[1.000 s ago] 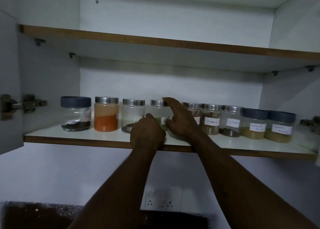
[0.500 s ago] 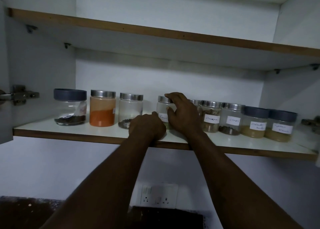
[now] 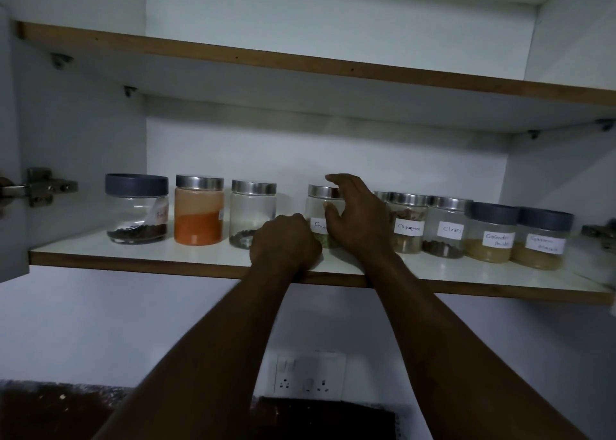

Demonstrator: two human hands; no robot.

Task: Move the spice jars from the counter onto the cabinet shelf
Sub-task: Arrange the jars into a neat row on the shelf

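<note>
Both arms reach up to the lower cabinet shelf [image 3: 166, 256], where a row of spice jars stands. The right hand [image 3: 358, 216] curls around the fennel jar [image 3: 320, 213], fingers over its steel lid, thumb on the glass. The left hand [image 3: 283, 244] is a closed fist resting on the shelf edge just beside it.

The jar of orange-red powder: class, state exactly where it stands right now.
In the head view, the jar of orange-red powder stands on the lower cabinet shelf, second from the left, between the dark-lidded jar and a steel-lidded jar.
</note>
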